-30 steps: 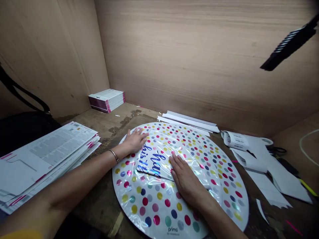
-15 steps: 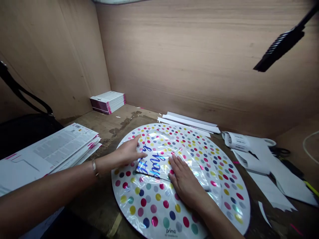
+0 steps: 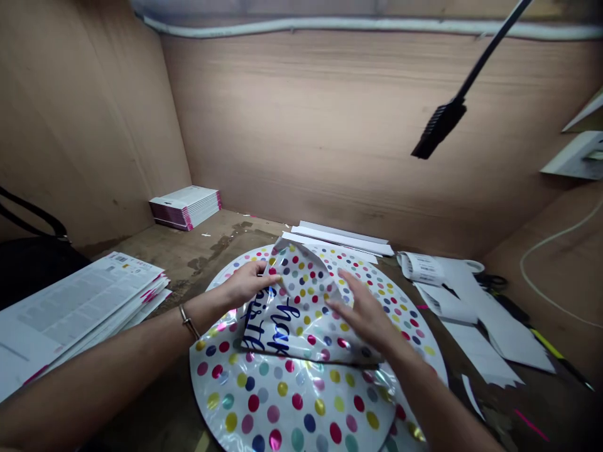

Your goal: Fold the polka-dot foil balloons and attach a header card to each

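A shiny white foil balloon (image 3: 301, 317) with coloured dots and blue lettering, flat and partly folded, lies over more round dotted balloons (image 3: 282, 392). Its upper part stands up in a creased fold. My left hand (image 3: 242, 285) pinches the left edge of this fold between thumb and fingers. On the right, my right hand (image 3: 365, 314) is open, fingers apart and thumb toward the fold; whether its fingertips touch the foil I cannot tell.
Printed cards (image 3: 89, 307) lie stacked at left, and a smaller card stack (image 3: 186, 207) sits in the back corner. White paper strips (image 3: 339, 237) lie behind the balloons. Cut paper (image 3: 471, 326), scissors (image 3: 492, 281) and a yellow-black tool (image 3: 560, 358) are at right. A black brush-like object (image 3: 440, 129) hangs above.
The folded foil has lifted from lying flat into a raised crease. My right hand has come up off the foil, and my left hand has closed on its edge. The view has tilted upward.
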Demonstrator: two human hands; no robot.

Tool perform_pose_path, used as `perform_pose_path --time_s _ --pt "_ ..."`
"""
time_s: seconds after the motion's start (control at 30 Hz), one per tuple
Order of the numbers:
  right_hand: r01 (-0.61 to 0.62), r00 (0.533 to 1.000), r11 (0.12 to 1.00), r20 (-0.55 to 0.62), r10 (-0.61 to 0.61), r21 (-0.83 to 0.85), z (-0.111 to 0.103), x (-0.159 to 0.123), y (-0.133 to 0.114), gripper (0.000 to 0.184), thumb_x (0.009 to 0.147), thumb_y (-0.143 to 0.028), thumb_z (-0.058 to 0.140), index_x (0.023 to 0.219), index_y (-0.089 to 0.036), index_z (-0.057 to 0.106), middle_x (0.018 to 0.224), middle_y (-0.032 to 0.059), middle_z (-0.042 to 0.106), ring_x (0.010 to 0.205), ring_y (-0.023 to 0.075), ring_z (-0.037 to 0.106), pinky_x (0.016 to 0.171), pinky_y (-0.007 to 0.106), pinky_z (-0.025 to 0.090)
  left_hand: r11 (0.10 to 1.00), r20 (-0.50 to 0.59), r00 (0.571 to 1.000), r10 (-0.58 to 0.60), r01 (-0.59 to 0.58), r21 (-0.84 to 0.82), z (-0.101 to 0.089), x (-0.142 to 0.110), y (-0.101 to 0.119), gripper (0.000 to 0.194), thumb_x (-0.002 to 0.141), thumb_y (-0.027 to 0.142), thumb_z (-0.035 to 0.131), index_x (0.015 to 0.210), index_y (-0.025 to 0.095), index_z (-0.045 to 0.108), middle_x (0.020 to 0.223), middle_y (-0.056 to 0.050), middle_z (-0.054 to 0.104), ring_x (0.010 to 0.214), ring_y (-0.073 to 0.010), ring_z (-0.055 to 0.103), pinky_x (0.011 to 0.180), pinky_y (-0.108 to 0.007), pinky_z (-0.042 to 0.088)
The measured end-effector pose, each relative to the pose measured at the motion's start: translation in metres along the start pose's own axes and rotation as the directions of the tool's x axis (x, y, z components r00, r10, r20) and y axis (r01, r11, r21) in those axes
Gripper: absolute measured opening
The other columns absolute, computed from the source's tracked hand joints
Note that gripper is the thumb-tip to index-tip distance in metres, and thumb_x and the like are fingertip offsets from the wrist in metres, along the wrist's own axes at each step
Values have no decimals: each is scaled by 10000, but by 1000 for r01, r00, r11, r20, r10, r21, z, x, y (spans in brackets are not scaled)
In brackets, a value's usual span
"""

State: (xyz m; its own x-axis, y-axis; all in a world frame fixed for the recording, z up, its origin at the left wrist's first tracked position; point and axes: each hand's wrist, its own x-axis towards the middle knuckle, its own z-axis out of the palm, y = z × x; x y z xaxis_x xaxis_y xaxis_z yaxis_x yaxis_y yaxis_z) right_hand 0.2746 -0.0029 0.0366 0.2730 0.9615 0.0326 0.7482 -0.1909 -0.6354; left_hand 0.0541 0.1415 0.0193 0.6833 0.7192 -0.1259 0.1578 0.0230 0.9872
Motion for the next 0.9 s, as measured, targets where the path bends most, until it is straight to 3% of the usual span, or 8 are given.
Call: perform_pose_path --time_s 0.1,0.2,0.27,0.37,0.43,0.5,0.63,0.9 --pt "-10 998 985 61 -1 174 -36 35 2 621 705 -428 686 1243 -152 545 1315 158 529 1192 334 495 931 470 453 990 47 993 112 -108 -94 6 -3 17 481 675 481 723 989 128 632 949 -81 698 905 -251 653 833 -377 514" --pt "9 987 967 154 -50 253 -61 38 -6 372 741 -437 635 959 -140 679 986 98 706 910 268 655 774 383 537 948 8 953 303 -300 -103 10 -8 39 403 716 439 708 960 125 648 912 -73 695 887 -252 648 816 -387 519" --pt "135 991 970 -9 -136 202 -69 17 -14 272 790 -400 595 896 -167 688 942 73 707 882 236 653 775 356 530 876 -47 876 481 -479 53 10 -18 48 298 777 392 663 940 143 667 947 -65 684 916 -240 634 841 -371 506" --pt "387 836 904 -345 -427 -181 -61 -31 -16 142 818 -276 591 895 -231 702 990 63 683 951 227 612 861 376 493 661 7 722 692 -636 398 7 -38 39 158 816 303 625 874 170 689 977 -66 671 977 -221 608 906 -349 471" --pt "483 742 795 -311 -594 -367 -43 -59 -4 171 820 -193 576 917 -248 706 996 71 679 980 233 591 872 399 495 485 167 648 743 -694 533 7 -50 17 123 836 247 594 892 179 680 965 -75 677 1009 -220 593 921 -359 464" --pt "567 721 718 -178 -669 -404 -18 -80 14 198 819 -157 562 947 -220 700 1003 94 674 993 247 580 850 413 516 340 372 612 698 -741 580 8 -60 -12 153 864 196 538 955 176 658 982 -83 680 1034 -224 584 919 -374 467" --pt "555 817 766 38 -575 -325 19 -103 38 282 806 -84 518 1039 -162 657 1031 113 660 1003 240 580 853 405 527 314 547 669 504 -731 606 10 -75 -51 196 875 153 489 1018 167 622 1050 -90 663 1022 -213 601 876 -340 492" --pt "348 936 933 79 -342 -87 13 -104 30 269 825 -128 449 953 -217 668 974 58 677 934 197 615 814 341 511 534 333 853 403 -514 671 7 -87 -55 214 862 160 474 985 248 625 1032 -4 675 1087 -203 564 997 -440 352"
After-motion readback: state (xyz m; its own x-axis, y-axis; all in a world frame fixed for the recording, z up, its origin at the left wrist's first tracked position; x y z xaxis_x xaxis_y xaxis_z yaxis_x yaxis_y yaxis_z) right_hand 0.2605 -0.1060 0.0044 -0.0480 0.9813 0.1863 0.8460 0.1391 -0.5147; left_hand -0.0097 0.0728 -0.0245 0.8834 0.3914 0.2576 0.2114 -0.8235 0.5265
